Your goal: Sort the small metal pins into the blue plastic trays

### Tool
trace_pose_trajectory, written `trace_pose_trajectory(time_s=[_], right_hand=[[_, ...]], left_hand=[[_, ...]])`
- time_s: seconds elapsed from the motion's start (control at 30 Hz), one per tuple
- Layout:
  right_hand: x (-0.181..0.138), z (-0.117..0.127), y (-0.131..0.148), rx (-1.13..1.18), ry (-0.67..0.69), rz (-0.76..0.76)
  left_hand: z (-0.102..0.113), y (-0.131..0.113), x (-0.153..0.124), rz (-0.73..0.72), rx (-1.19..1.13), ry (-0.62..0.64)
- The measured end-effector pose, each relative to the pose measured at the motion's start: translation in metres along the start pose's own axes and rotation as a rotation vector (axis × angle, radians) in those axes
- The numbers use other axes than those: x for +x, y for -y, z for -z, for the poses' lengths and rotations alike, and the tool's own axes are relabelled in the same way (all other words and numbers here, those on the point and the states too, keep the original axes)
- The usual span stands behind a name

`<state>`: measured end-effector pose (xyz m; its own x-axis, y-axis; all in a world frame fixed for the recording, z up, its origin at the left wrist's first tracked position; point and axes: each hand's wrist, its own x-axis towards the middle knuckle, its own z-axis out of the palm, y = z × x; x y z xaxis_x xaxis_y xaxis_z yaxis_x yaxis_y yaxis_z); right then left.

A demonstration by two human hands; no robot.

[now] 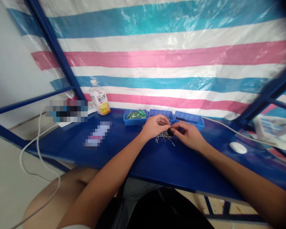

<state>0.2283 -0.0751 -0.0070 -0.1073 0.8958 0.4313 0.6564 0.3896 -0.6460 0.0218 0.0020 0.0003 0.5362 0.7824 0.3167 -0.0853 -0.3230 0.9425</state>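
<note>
Pins point(163, 136) look metallic, trays point(136, 122) smooth plastic, sheeting point(157, 59) glossy.

I've 1 cam on my feed: head-worn, facing fwd & tilted down over the desk point(162, 165). View's wide: striped sheet point(157, 58) behind the desk up top, wearer's legs point(71, 184) along the btm. L hand point(154, 127) & R hand point(189, 135) sit mid-dist, approx. ctr of pic, a bit R; forearms point(114, 171) run in from btm & lower R, closer to lens. Pic's squeezed vert. by 1/4.
</note>
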Motion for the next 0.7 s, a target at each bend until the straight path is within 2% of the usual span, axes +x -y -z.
trace_pose_trajectory(time_s=[0.13, 0.3, 0.47, 0.57, 0.7], right_hand=[[-0.001, 0.001, 0.002, 0.004, -0.01, -0.019], [-0.001, 0.003, 0.001, -0.012, 0.068, 0.051], [0.0, -0.001, -0.002, 0.091, 0.1, -0.003], [0.004, 0.003, -0.004, 0.173, 0.047, -0.061], [0.013, 0.017, -0.012, 0.205, -0.115, -0.242]], left_hand=[[0.002, 0.005, 0.001, -0.001, 0.038, 0.015], [0.002, 0.005, 0.0, 0.019, -0.018, 0.05], [0.001, 0.004, 0.0, 0.005, -0.096, 0.089], [0.002, 0.004, 0.002, -0.003, -0.099, 0.03], [0.003, 0.001, 0.003, -0.016, -0.015, -0.101]])
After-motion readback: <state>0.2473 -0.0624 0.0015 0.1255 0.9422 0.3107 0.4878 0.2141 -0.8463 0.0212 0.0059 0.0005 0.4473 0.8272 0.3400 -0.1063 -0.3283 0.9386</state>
